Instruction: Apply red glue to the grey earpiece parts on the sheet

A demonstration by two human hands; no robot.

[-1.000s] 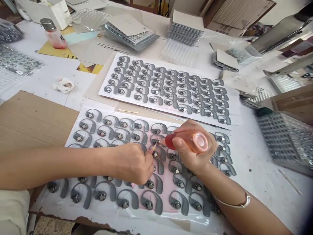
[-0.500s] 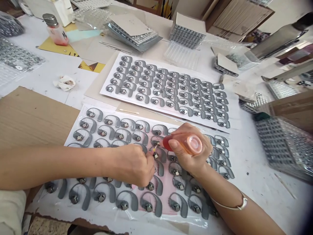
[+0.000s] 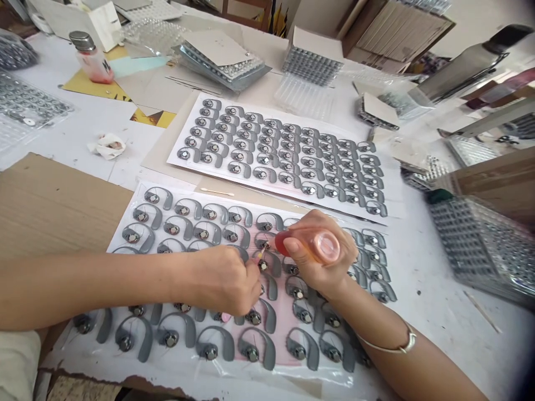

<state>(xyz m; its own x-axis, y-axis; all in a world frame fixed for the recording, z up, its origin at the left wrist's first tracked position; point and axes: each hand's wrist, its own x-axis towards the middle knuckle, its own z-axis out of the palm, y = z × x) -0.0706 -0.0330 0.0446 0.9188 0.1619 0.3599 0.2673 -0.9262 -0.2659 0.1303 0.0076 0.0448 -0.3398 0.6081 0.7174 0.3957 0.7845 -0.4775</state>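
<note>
My right hand (image 3: 340,270) is wrapped round an orange-red squeeze bottle (image 3: 307,245), tilted so its base faces me and its nozzle end points left, over a grey ear-hook part (image 3: 267,221). My left hand (image 3: 228,281) is closed in a pinch on a thin, light-tipped tool (image 3: 261,254); most of it is hidden by the fingers, so its kind is unclear. Its tip lies close to the bottle's nozzle, above a round metallic piece on one part. Rows of these ear-hook parts, with fine wires, lie on a plastic-covered white sheet (image 3: 167,367) under both hands.
Beyond lies a second sheet of ear-hook parts (image 3: 288,150), with a cotton swab (image 3: 217,192) between the two sheets. Cardboard (image 3: 54,206) is at left, near crumpled tissue (image 3: 107,146) and a capped bottle (image 3: 92,60). Stacked clear trays (image 3: 472,239) and a metal flask (image 3: 463,67) stand right.
The whole view has shifted slightly, so everything appears a little further left. Both hands keep nearly the same place over the parts, still holding the bottle and the thin tool.
</note>
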